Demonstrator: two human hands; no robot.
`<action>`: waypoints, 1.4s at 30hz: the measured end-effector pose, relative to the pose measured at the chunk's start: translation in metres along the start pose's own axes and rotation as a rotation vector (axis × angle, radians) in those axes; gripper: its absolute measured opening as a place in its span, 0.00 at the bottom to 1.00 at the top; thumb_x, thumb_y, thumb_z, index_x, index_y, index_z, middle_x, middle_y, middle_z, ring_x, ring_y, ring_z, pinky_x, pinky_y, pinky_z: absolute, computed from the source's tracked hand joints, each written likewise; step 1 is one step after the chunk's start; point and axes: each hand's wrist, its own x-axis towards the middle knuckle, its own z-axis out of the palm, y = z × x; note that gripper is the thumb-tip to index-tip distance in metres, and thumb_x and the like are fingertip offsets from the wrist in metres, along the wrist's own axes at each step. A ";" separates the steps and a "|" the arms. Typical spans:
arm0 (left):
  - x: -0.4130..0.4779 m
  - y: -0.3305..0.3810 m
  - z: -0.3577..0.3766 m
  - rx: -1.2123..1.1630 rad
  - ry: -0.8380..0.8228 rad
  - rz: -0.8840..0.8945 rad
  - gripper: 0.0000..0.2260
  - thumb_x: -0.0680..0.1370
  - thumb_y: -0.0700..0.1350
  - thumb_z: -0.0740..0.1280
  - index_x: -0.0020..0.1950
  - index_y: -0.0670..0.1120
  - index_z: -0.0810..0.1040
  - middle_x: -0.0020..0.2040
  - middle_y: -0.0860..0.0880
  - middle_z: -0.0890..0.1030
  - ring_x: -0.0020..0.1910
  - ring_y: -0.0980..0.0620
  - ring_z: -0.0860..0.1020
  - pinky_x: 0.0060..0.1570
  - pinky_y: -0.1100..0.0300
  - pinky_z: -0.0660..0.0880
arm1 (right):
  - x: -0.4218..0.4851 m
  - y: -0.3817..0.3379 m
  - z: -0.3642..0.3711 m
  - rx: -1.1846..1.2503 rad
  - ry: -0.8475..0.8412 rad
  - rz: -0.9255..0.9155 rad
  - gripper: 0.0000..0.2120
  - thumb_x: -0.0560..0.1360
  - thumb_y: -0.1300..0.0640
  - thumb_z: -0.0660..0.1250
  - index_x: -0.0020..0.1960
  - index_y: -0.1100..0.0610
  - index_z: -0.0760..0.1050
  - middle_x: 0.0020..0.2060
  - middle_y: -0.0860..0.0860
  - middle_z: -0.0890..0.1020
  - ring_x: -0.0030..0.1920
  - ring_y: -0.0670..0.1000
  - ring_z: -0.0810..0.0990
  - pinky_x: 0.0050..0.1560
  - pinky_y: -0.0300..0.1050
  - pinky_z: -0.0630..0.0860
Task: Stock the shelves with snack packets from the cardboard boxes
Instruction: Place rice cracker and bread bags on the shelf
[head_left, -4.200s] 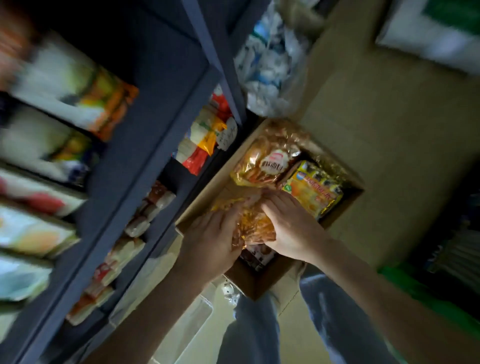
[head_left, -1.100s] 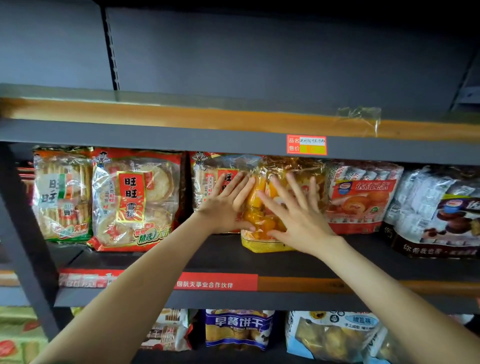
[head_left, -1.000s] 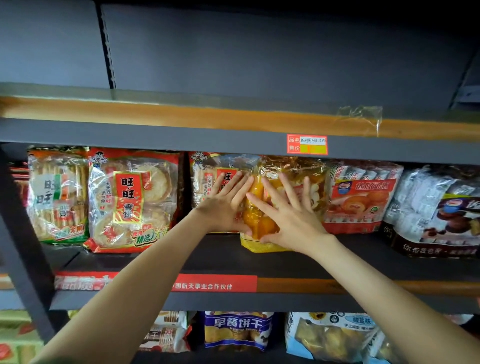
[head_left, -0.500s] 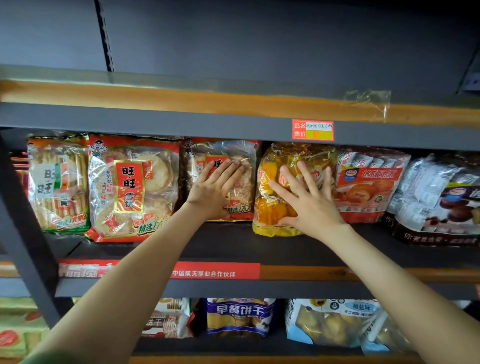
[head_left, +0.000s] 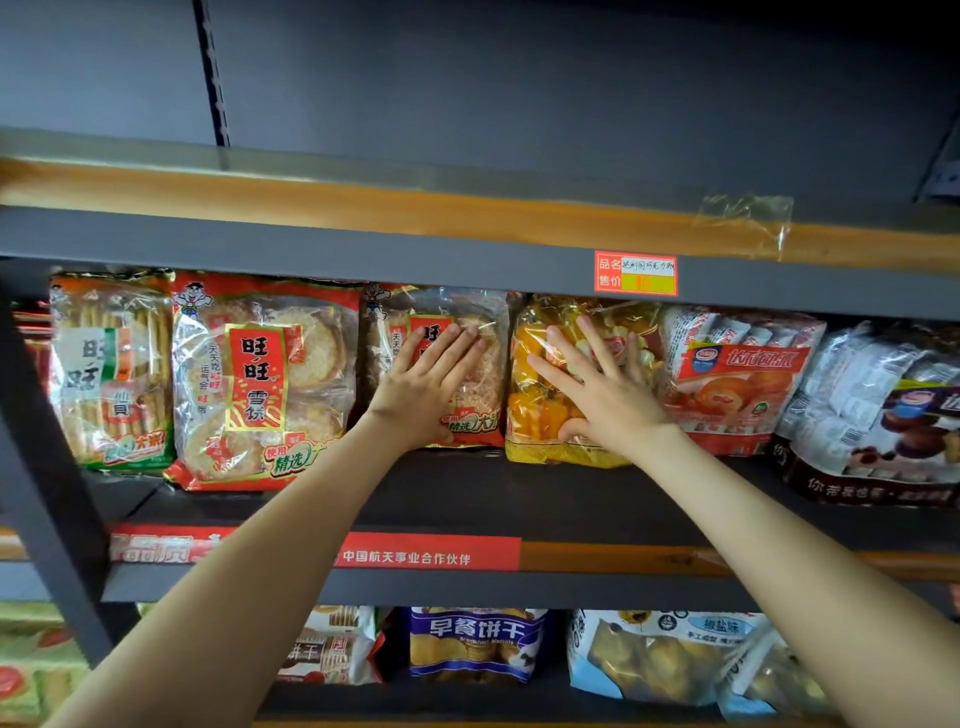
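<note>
Left hand (head_left: 426, 389) and right hand (head_left: 608, 397) press open-palmed on snack packets (head_left: 540, 410) along the dark grey shelf (head_left: 519, 499).

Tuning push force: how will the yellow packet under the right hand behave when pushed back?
Likely floppy: the yellow packet is crinkled film around loose pieces, so it should dent under the flat right hand. Probably light for its size. Standing upright on the shelf, it may tip, though the red packet beside it looks close enough to brace it.
</note>
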 end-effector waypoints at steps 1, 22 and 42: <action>0.000 0.000 0.001 -0.007 0.024 0.004 0.59 0.61 0.72 0.70 0.78 0.45 0.46 0.77 0.44 0.47 0.77 0.45 0.54 0.74 0.43 0.53 | 0.004 0.001 -0.002 0.000 -0.032 -0.007 0.52 0.70 0.37 0.68 0.74 0.44 0.30 0.71 0.48 0.26 0.66 0.55 0.16 0.66 0.76 0.41; 0.027 0.017 -0.018 -0.213 0.232 0.288 0.26 0.74 0.53 0.58 0.67 0.39 0.72 0.72 0.39 0.69 0.73 0.42 0.65 0.73 0.41 0.52 | 0.003 -0.019 0.016 0.000 0.123 -0.105 0.46 0.64 0.26 0.64 0.74 0.50 0.64 0.75 0.50 0.63 0.77 0.54 0.44 0.68 0.74 0.35; 0.044 0.033 -0.021 0.032 -0.013 0.293 0.27 0.80 0.54 0.46 0.76 0.44 0.62 0.78 0.44 0.57 0.78 0.44 0.47 0.70 0.41 0.31 | -0.019 -0.011 0.028 -0.013 0.297 -0.088 0.41 0.67 0.29 0.65 0.74 0.49 0.64 0.76 0.49 0.61 0.77 0.54 0.51 0.65 0.80 0.44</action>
